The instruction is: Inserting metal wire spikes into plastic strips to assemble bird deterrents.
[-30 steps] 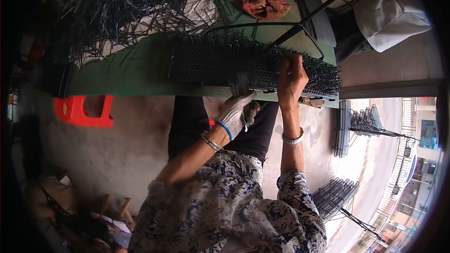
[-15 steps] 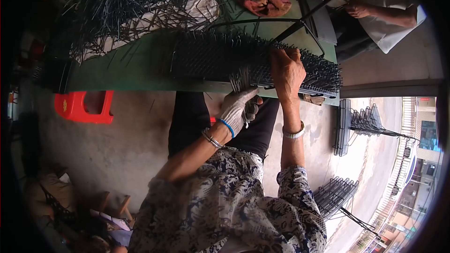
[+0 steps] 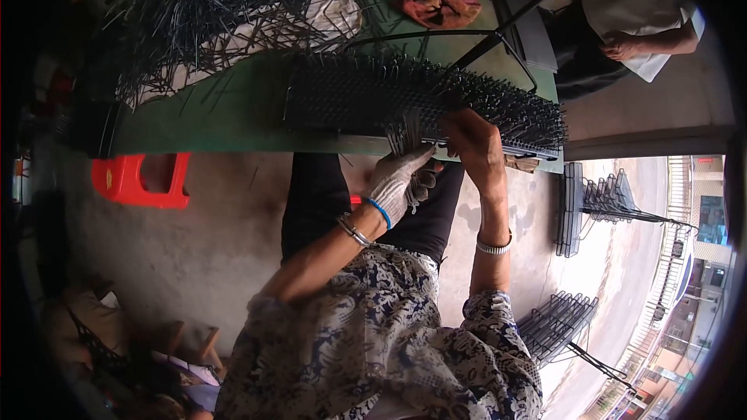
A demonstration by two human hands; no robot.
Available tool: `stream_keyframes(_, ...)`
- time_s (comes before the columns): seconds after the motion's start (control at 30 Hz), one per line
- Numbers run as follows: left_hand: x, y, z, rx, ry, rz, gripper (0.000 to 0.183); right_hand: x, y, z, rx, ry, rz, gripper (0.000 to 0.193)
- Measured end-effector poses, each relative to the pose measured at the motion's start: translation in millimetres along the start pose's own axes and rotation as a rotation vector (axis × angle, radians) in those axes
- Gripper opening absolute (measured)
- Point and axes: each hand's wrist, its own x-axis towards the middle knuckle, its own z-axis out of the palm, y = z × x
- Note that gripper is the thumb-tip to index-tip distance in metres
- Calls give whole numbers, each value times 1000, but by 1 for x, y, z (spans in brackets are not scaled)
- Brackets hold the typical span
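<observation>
In a dirty white work glove, my left hand (image 3: 398, 179) is closed around a bundle of thin dark rods (image 3: 402, 134) at the table's near edge. My bare right hand (image 3: 476, 148) is just right of the bundle, fingers bent and pinched together. Whether a rod sits between those fingertips is too dark to see. Beyond both hands lies a long black perforated rack (image 3: 334, 101), its right part bristling with many upright dark rods. A black metal frame (image 3: 478, 50) with long bars stands over the rack.
A large heap of loose dark rods (image 3: 226, 12) lies on pale cloth on the green table (image 3: 175, 128). A reddish glove (image 3: 440, 6) lies near the far side. A red plastic stool (image 3: 144, 180) stands below left. Another person's hand (image 3: 621, 45) shows at upper right. Wire racks (image 3: 556, 327) stand right.
My right hand has come back from the rack toward the bundle in my left hand. My left hand has barely moved. The other person's hand has dropped lower.
</observation>
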Motion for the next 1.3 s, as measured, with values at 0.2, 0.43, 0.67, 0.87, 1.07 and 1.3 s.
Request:
stream_keyframes(0.2,11,-9,-5,-163,92,62,18,13,-4,-3,-255,472,-167,6)
stream_keyframes(0.43,6,-4,-2,-161,67,63,16,38,20,6,-531,636,-451,4)
stream_keyframes(0.67,-2,2,-4,-133,41,-23,15,37,18,18,-744,484,-349,12)
stream_keyframes(0.87,-9,2,2,-62,68,39,15,22,12,4,-595,335,-400,14)
stream_keyframes(1.07,-12,-1,3,-82,16,70,17,0,-8,2,15,-60,19,11)
stream_keyframes(1.3,3,-6,-4,-134,112,65,15,10,8,-5,-362,576,-261,5)
